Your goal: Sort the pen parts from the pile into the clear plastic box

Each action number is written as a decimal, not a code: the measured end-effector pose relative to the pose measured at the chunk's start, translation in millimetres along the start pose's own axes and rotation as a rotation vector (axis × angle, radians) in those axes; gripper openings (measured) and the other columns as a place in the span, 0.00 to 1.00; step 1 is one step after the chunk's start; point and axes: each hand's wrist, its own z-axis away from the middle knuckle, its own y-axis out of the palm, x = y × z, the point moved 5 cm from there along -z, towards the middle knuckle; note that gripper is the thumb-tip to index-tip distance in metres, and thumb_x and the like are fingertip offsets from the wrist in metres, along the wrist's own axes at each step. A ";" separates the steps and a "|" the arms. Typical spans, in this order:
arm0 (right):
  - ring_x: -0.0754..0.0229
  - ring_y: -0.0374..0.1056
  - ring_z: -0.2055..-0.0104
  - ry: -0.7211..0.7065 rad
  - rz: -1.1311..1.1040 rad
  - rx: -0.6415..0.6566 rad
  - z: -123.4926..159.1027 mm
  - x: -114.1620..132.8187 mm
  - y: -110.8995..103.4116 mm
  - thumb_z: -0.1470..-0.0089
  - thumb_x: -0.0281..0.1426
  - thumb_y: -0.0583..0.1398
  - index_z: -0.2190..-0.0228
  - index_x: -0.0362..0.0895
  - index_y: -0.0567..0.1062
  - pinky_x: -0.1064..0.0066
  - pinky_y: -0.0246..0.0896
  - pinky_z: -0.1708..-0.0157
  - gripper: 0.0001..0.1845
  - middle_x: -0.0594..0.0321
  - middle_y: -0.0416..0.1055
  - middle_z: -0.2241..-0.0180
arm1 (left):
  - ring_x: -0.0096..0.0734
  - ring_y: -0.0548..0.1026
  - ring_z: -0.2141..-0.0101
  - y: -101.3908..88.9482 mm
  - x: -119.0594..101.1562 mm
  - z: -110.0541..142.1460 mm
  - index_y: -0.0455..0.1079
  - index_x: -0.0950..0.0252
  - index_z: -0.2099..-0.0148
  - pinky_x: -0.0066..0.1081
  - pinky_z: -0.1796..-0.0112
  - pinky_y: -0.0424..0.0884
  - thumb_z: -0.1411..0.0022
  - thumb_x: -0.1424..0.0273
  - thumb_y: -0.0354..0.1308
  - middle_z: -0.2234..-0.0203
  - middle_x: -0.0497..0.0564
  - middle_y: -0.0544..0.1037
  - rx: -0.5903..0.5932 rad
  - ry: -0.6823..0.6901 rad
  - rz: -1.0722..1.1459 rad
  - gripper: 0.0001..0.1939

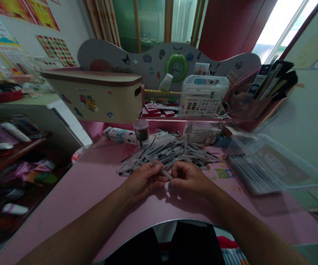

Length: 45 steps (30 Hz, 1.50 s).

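The person's left hand [144, 180] and right hand [190, 178] meet low in the middle of the view, with a slim grey pen [160, 168] held between them. The left hand's fingers [159, 178] are curled closed around the pen's shaft, and the right hand's fingers [177, 173] are bent in and pinch near its lower end, with no wide gap left in either grip. The pen lies tilted across the hands, just in front of a loose heap of slim grey-and-white pens [168, 152] scattered over a pink laminate worktop [65, 191]. Behind the heap stand a small clear cylindrical cup with a dark lid [141, 133] and a white-and-blue cardboard box lying on its side [119, 135]. To the right, a shallow transparent plastic tray [275, 162] rests at the worktop's edge, holding a row of grey pens [248, 173]. Further back are a clear plastic carrying case with a white handle [203, 96] and a cream box with a brown lid [92, 95], which is decorated with stickers. A round green clock [176, 67] sits against the worktop's white, sticker-covered back panel [216, 64], and a pink holder packed with dark folders [269, 88] stands at the right.
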 end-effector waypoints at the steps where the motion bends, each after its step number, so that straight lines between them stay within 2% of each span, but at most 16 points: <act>1: 0.68 0.63 0.79 0.002 0.007 0.007 0.6 0.5 0.3 0.51 0.33 0.68 0.73 0.44 0.66 0.77 0.59 0.80 0.15 0.70 0.65 0.77 | 0.28 0.81 0.77 0.2 0.4 -0.1 0.70 0.70 0.64 0.23 0.75 0.79 0.31 0.79 0.51 0.76 0.55 0.81 0.003 -0.003 0.000 0.08; 5: 0.68 0.64 0.75 -0.054 -0.013 0.076 1.6 3.2 1.6 0.51 0.34 0.69 0.72 0.43 0.67 0.77 0.60 0.75 0.15 0.69 0.67 0.74 | 0.28 0.80 0.77 0.0 0.5 0.4 0.70 0.70 0.63 0.22 0.75 0.79 0.31 0.78 0.53 0.76 0.55 0.81 0.009 -0.002 0.003 0.07; 10: 0.66 0.66 0.73 -0.056 -0.049 0.127 0.8 0.1 3.2 0.45 0.42 0.66 0.66 0.43 0.72 0.75 0.61 0.74 0.16 0.64 0.70 0.71 | 0.29 0.81 0.77 -0.3 0.0 0.8 0.71 0.70 0.63 0.23 0.75 0.79 0.33 0.79 0.56 0.76 0.55 0.80 0.013 0.011 0.016 0.05; 13: 0.65 0.65 0.73 -0.091 0.092 0.123 1.9 8.4 -1.6 0.42 0.43 0.62 0.67 0.43 0.73 0.75 0.60 0.74 0.15 0.64 0.70 0.71 | 0.29 0.81 0.77 -0.6 -0.3 0.3 0.71 0.70 0.63 0.23 0.75 0.79 0.33 0.79 0.57 0.75 0.55 0.81 0.001 0.011 0.023 0.05; 15: 0.65 0.64 0.73 -0.140 0.240 0.097 4.4 21.1 -12.7 0.42 0.41 0.61 0.69 0.43 0.72 0.74 0.58 0.74 0.13 0.65 0.69 0.73 | 0.31 0.81 0.76 -1.5 -1.4 -0.1 0.71 0.71 0.63 0.24 0.75 0.79 0.33 0.79 0.55 0.74 0.57 0.81 -0.026 0.012 0.027 0.05; 18: 0.63 0.63 0.71 -0.194 0.587 -0.077 11.0 44.1 -46.7 0.42 0.37 0.60 0.71 0.43 0.73 0.73 0.57 0.71 0.10 0.65 0.69 0.74 | 0.31 0.82 0.76 -4.9 -5.8 -0.8 0.71 0.71 0.62 0.23 0.75 0.79 0.31 0.79 0.52 0.73 0.58 0.82 -0.104 0.044 0.051 0.07; 20: 0.62 0.64 0.71 -0.120 0.869 -0.244 16.8 53.5 -76.0 0.43 0.32 0.58 0.72 0.42 0.74 0.72 0.55 0.69 0.09 0.63 0.70 0.73 | 0.30 0.82 0.76 -7.3 -9.1 -1.7 0.71 0.71 0.62 0.22 0.75 0.79 0.30 0.79 0.51 0.74 0.58 0.82 -0.152 0.067 0.068 0.08; 22: 0.62 0.65 0.70 0.032 1.110 -0.341 22.7 54.4 -101.6 0.44 0.27 0.57 0.73 0.42 0.74 0.71 0.53 0.69 0.08 0.61 0.72 0.72 | 0.29 0.81 0.76 -9.8 -11.5 -3.1 0.70 0.72 0.62 0.22 0.74 0.79 0.30 0.79 0.50 0.76 0.57 0.81 -0.185 0.084 0.081 0.09; 24: 0.61 0.66 0.70 0.200 1.256 -0.341 27.5 48.3 -118.7 0.45 0.24 0.57 0.73 0.42 0.76 0.71 0.52 0.69 0.08 0.59 0.74 0.71 | 0.29 0.82 0.76 -12.5 -12.9 -4.9 0.70 0.72 0.63 0.23 0.74 0.80 0.30 0.79 0.50 0.76 0.56 0.81 -0.201 0.100 0.092 0.09; 26: 0.60 0.68 0.69 0.331 1.314 -0.287 30.3 39.2 -126.2 0.46 0.23 0.58 0.72 0.41 0.78 0.72 0.52 0.69 0.08 0.56 0.76 0.69 | 0.29 0.82 0.76 -15.2 -13.1 -6.9 0.70 0.71 0.62 0.24 0.74 0.80 0.30 0.79 0.51 0.75 0.55 0.81 -0.201 0.118 0.104 0.09; 28: 0.58 0.70 0.66 0.400 1.334 -0.244 30.5 32.0 -126.6 0.46 0.24 0.59 0.69 0.41 0.79 0.71 0.53 0.68 0.08 0.54 0.78 0.66 | 0.30 0.82 0.75 -17.4 -12.5 -8.5 0.70 0.71 0.62 0.24 0.73 0.81 0.30 0.79 0.52 0.74 0.56 0.81 -0.193 0.129 0.110 0.07; 33: 0.53 0.74 0.59 0.439 1.431 -0.238 22.8 25.2 -117.8 0.44 0.23 0.57 0.64 0.41 0.81 0.70 0.56 0.67 0.12 0.49 0.79 0.60 | 0.30 0.82 0.74 -20.4 -12.5 -8.6 0.70 0.70 0.61 0.24 0.74 0.80 0.31 0.79 0.53 0.73 0.56 0.82 -0.212 0.147 0.112 0.06; 40: 0.49 0.76 0.59 0.457 1.502 -0.271 16.2 14.6 -117.4 0.46 0.24 0.60 0.63 0.38 0.81 0.68 0.60 0.65 0.10 0.44 0.79 0.61 | 0.30 0.82 0.74 -20.6 -11.9 -8.9 0.70 0.70 0.62 0.24 0.74 0.81 0.31 0.78 0.54 0.72 0.56 0.82 -0.204 0.140 0.110 0.05; 45: 0.49 0.76 0.58 0.458 1.515 -0.276 13.5 11.9 -115.4 0.48 0.25 0.62 0.63 0.38 0.81 0.69 0.61 0.65 0.10 0.44 0.79 0.60 | 0.30 0.82 0.74 -20.3 -11.9 -9.4 0.70 0.70 0.62 0.24 0.73 0.81 0.31 0.78 0.53 0.73 0.55 0.81 -0.186 0.144 0.107 0.06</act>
